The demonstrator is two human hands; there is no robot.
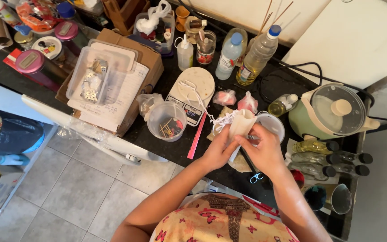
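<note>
A pale cream, tapered wax cylinder (242, 123) is held upright just right of the frame's centre, above the dark countertop (157, 136), its long axis running from lower left to upper right and leaning slightly away from the body. It is gripped between both hands: the left hand (218, 150) is closed around its lower left side, while the right hand (265, 150) is pressed to its right side with fingers pinching at the lower edge, so both hands lie directly below and beside it, about equally near. A white string (202, 101) is seen trailing from the cylinder's top toward the upper left, across a white round-topped kitchen scale (192, 92). Immediately left of the left hand a pink twisted stick (197, 136) lies on the counter, and further left a clear plastic cup holding small sticks (166, 121) is placed. Behind the cylinder a round white lid (272, 125) is partly hidden. Below the right hand, small scissors with pale blue handles (254, 175) are laid. To the right a pale green electric pot with a glass lid (332, 110) stands, with several dark-capped glass bottles (328, 157) lying beneath it. Along the upper centre clear plastic bottles with blue caps (247, 54) are lined up.
</note>
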